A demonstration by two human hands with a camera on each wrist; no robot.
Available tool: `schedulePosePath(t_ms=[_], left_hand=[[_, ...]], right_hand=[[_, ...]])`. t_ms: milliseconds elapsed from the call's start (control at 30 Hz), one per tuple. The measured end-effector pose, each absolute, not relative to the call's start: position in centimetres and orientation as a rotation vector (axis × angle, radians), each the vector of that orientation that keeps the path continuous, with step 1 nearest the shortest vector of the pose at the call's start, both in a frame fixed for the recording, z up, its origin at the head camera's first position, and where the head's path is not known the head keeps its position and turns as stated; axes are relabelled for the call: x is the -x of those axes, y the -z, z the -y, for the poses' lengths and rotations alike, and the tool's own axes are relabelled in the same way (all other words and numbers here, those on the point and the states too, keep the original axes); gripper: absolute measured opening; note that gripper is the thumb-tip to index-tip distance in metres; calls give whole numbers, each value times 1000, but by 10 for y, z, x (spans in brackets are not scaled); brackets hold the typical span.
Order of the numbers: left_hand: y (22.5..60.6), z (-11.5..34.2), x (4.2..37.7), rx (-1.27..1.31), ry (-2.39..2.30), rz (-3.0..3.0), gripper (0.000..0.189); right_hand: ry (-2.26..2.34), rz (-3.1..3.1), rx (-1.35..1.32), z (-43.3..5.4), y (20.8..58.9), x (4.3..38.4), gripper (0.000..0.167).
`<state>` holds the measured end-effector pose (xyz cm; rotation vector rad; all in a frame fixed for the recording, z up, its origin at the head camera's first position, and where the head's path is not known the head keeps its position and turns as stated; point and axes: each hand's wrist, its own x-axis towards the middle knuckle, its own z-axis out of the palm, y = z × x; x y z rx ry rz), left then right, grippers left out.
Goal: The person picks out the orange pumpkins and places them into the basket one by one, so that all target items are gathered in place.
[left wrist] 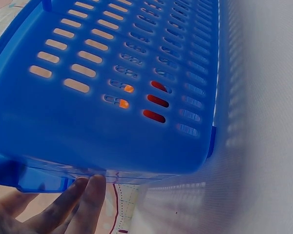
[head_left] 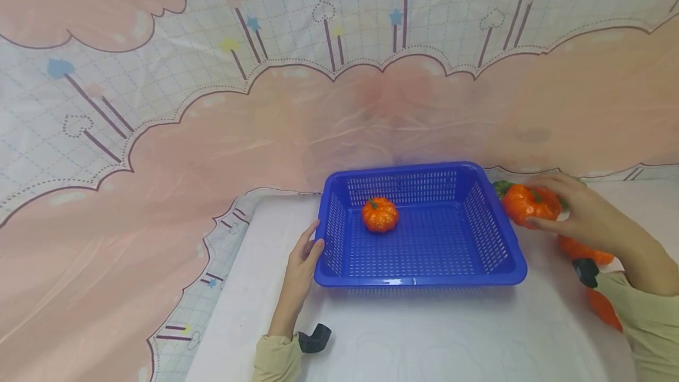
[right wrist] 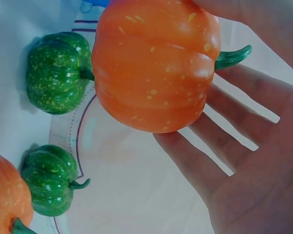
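A blue plastic basket [head_left: 414, 281] with slotted walls stands on the white table, one small orange pumpkin [head_left: 379, 215] inside it towards the left. My left hand [head_left: 303, 261] holds the basket's left end, thumb at the rim; in the left wrist view its fingertips touch the outer wall [left wrist: 88, 131]. To the right of the basket, my right hand [head_left: 580, 208] grips a larger orange pumpkin [head_left: 525, 205] between thumb and fingers. The right wrist view shows that pumpkin [right wrist: 154, 68] close up, its green stem pointing towards the palm.
Two green pumpkins [right wrist: 58, 73] [right wrist: 50, 180] lie beyond the held one, with another orange pumpkin [right wrist: 7, 192] beside them. Near the right forearm sit an orange pumpkin [head_left: 583, 250] and a partly hidden orange thing [head_left: 603, 309]. A patterned cloth [head_left: 345, 128] hangs behind the table.
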<state>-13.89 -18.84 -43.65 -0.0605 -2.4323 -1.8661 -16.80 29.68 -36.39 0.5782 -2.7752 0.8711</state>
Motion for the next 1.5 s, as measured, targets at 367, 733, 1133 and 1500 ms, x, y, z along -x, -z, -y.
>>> schedulePosePath(t_ms=[367,733,1133,1500], left_hand=[[437,189,138,66,1870,2433,53],[438,188,138,63,1863,2426,53],[436,189,137,87,1871,2429,53],[437,188,140,76,1854,2429,52]], right_hand=[[-908,2833,-535,-293,355,168,66],[-893,2732,-629,-286,351,170,62],[-911,2700,-680,-278,347,174,63],[-858,2731,-664,-266,342,176,62]])
